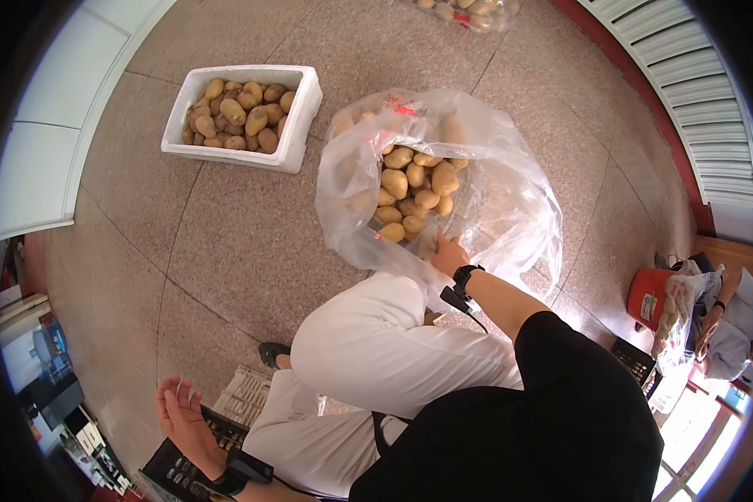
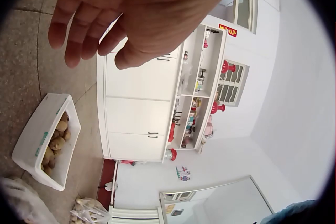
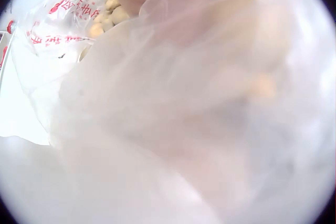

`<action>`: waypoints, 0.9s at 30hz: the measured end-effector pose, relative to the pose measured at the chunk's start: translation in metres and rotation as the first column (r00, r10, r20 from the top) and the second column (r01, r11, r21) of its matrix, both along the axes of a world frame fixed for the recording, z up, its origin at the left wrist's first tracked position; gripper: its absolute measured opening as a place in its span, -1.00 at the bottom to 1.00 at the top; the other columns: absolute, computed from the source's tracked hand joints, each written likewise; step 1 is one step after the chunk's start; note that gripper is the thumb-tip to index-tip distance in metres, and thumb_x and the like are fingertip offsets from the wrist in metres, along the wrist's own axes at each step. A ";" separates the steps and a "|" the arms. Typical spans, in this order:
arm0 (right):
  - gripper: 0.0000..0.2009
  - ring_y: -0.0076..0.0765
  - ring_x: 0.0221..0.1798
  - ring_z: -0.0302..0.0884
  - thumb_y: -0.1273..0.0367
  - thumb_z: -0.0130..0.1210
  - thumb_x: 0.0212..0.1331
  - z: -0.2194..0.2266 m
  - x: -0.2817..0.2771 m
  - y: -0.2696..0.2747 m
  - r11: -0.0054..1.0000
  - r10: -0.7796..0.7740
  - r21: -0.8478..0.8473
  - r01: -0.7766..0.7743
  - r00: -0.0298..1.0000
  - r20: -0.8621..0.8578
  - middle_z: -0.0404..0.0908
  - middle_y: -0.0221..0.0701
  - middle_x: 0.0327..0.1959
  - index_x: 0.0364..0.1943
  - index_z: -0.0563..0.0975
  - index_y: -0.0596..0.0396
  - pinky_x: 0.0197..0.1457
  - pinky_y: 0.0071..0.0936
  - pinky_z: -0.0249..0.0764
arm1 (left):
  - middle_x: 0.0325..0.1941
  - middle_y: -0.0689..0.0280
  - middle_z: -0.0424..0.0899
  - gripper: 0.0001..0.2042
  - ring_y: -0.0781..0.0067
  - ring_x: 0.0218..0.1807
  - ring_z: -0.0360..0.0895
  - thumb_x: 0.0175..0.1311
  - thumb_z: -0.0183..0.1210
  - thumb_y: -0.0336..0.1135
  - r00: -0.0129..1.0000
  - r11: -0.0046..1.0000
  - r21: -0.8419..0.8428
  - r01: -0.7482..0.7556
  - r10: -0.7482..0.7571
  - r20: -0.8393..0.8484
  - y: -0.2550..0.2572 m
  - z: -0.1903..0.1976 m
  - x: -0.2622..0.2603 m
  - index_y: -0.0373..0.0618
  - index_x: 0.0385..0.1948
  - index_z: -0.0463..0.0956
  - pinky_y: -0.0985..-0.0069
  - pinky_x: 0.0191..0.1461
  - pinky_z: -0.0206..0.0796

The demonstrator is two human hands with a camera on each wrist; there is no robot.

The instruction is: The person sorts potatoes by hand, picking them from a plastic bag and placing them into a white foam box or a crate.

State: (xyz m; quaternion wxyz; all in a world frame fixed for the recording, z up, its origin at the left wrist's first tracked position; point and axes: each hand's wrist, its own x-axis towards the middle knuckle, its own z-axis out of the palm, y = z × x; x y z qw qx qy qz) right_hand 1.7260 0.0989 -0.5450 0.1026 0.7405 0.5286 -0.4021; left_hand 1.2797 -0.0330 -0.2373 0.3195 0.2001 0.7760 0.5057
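A large clear plastic bag (image 1: 510, 188) lies open on the floor with several potatoes (image 1: 416, 180) heaped inside. At its near rim, my right hand (image 1: 449, 253) pinches the plastic, close to the nearest potatoes. The bag's film (image 3: 131, 92) fills most of the right wrist view and veils part of the fingers. Off to the left, beside the knee, my left hand (image 1: 186, 424) is held up with nothing in it, its fingers loosely extended. That same left hand (image 2: 131, 14) shows palm and fingers in the left wrist view.
A white foam box (image 1: 301, 125) of potatoes stands left of the bag. Another bag of potatoes (image 1: 475, 12) lies at the far edge. Dark crates (image 1: 176, 468) are beside the left leg. On the right, another person (image 1: 724, 335) sits near a red bucket (image 1: 649, 297).
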 end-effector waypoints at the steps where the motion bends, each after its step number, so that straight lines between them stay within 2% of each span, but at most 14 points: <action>1: -0.56 0.18 -0.01 0.39 0.16 -0.03 0.02 0.000 0.001 -0.001 1.000 0.000 0.001 0.000 1.000 0.001 0.25 0.14 0.03 0.06 0.31 -0.18 0.00 -0.14 0.37 | -0.05 0.27 0.46 -0.75 0.47 -0.08 0.46 0.33 -0.07 -0.25 1.000 1.000 -0.001 0.001 -0.001 0.001 0.001 0.001 0.001 -0.15 -0.06 0.34 0.58 -0.12 0.32; 3: -0.50 0.13 -0.08 0.44 0.05 0.00 -0.02 0.008 0.000 -0.002 0.998 -0.024 -0.052 0.024 1.000 0.012 0.38 0.10 -0.09 -0.02 0.38 0.02 -0.03 -0.16 0.39 | -0.07 0.28 0.45 -0.76 0.48 -0.08 0.45 0.33 -0.09 -0.26 1.000 1.000 -0.001 0.001 -0.001 0.004 0.001 0.001 0.001 -0.15 -0.07 0.33 0.59 -0.13 0.31; 5: -0.48 0.10 -0.07 0.45 -0.02 -0.01 -0.03 -0.013 0.010 -0.011 0.997 -0.046 -0.064 0.044 0.999 -0.029 0.44 0.06 -0.12 -0.08 0.43 0.06 -0.01 -0.19 0.38 | -0.06 0.28 0.45 -0.77 0.48 -0.09 0.46 0.34 -0.09 -0.26 1.000 1.000 -0.006 -0.005 0.005 -0.003 0.002 0.000 0.001 -0.15 -0.07 0.33 0.59 -0.13 0.31; 9: -0.40 0.05 -0.05 0.45 -0.15 -0.01 -0.09 -0.015 0.013 -0.013 0.995 -0.075 -0.072 0.070 0.995 -0.072 0.56 -0.04 -0.24 -0.19 0.51 0.12 0.03 -0.26 0.36 | -0.06 0.28 0.45 -0.77 0.48 -0.09 0.45 0.34 -0.10 -0.26 1.000 1.000 -0.015 0.000 0.000 -0.004 0.003 0.001 0.003 -0.16 -0.07 0.33 0.59 -0.14 0.31; 13: -0.37 0.08 -0.06 0.46 -0.16 0.01 -0.11 -0.044 0.015 -0.023 0.993 -0.115 -0.050 0.111 0.991 -0.076 0.56 -0.02 -0.26 -0.15 0.51 0.11 0.08 -0.23 0.33 | -0.06 0.27 0.45 -0.76 0.46 -0.09 0.45 0.34 -0.10 -0.27 1.000 1.000 -0.010 0.003 -0.003 -0.001 0.006 0.002 0.006 -0.16 -0.07 0.33 0.58 -0.13 0.30; 15: -0.34 0.25 0.09 0.28 -0.16 0.05 -0.13 -0.068 0.011 -0.032 0.972 -0.211 -0.122 0.200 0.974 -0.083 0.35 0.16 0.00 -0.04 0.44 0.06 0.16 -0.22 0.27 | -0.07 0.27 0.45 -0.76 0.46 -0.09 0.45 0.33 -0.10 -0.27 1.000 1.000 -0.008 -0.014 0.014 0.002 0.008 0.002 0.007 -0.16 -0.07 0.33 0.58 -0.13 0.29; 16: -0.27 0.36 0.08 0.25 -0.17 0.06 -0.15 -0.074 0.007 -0.034 0.972 -0.160 -0.174 0.159 0.987 0.009 0.13 0.28 0.12 0.04 0.37 0.08 0.18 -0.18 0.24 | -0.07 0.26 0.45 -0.76 0.46 -0.09 0.45 0.33 -0.10 -0.27 1.000 1.000 -0.012 -0.013 0.013 0.000 0.009 0.003 0.008 -0.16 -0.07 0.34 0.58 -0.13 0.29; 17: -0.27 0.36 0.08 0.25 -0.17 0.06 -0.15 -0.086 0.008 -0.041 0.972 -0.159 -0.175 0.158 0.987 0.010 0.13 0.28 0.12 0.04 0.37 0.08 0.18 -0.18 0.24 | -0.07 0.26 0.45 -0.76 0.46 -0.10 0.45 0.33 -0.10 -0.28 1.000 1.000 -0.018 -0.013 0.013 -0.003 0.009 0.003 0.008 -0.16 -0.07 0.34 0.57 -0.12 0.29; 19: -0.19 0.33 0.10 0.25 -0.20 0.08 -0.19 -0.118 0.009 -0.055 0.948 -0.315 -0.061 0.313 0.949 -0.024 -0.09 0.31 0.19 0.09 0.31 0.10 0.19 -0.15 0.22 | -0.06 0.27 0.45 -0.77 0.48 -0.10 0.46 0.33 -0.08 -0.28 1.000 1.000 -0.021 -0.004 0.004 -0.003 0.009 0.001 0.007 -0.15 -0.07 0.35 0.59 -0.14 0.31; 22: -0.19 0.31 0.13 0.22 -0.20 0.09 -0.21 -0.066 -0.001 -0.049 0.937 -0.339 -0.097 0.336 0.941 -0.021 -0.12 0.25 0.21 0.09 0.32 0.08 0.21 -0.15 0.21 | -0.05 0.28 0.46 -0.77 0.51 -0.09 0.46 0.32 -0.08 -0.27 1.000 1.000 -0.020 0.024 -0.024 0.008 0.006 -0.003 0.001 -0.13 -0.07 0.36 0.62 -0.15 0.34; 26: -0.20 0.29 0.15 0.19 -0.20 0.09 -0.21 -0.098 0.004 -0.064 0.962 -0.272 -0.012 0.272 0.962 -0.035 -0.05 0.23 0.17 0.09 0.33 0.07 0.20 -0.16 0.21 | -0.05 0.28 0.47 -0.76 0.50 -0.09 0.47 0.33 -0.08 -0.26 1.000 0.999 -0.014 0.029 -0.029 0.006 0.007 -0.003 0.002 -0.14 -0.07 0.37 0.61 -0.13 0.35; 27: -0.23 0.28 0.14 0.19 -0.17 0.10 -0.20 -0.082 0.002 -0.065 0.921 -0.383 0.048 0.386 0.922 -0.055 -0.03 0.22 0.15 0.06 0.35 0.07 0.18 -0.15 0.22 | -0.05 0.28 0.47 -0.76 0.50 -0.09 0.47 0.33 -0.08 -0.26 1.000 1.000 -0.015 0.026 -0.026 0.004 0.006 -0.002 0.002 -0.14 -0.07 0.37 0.61 -0.13 0.35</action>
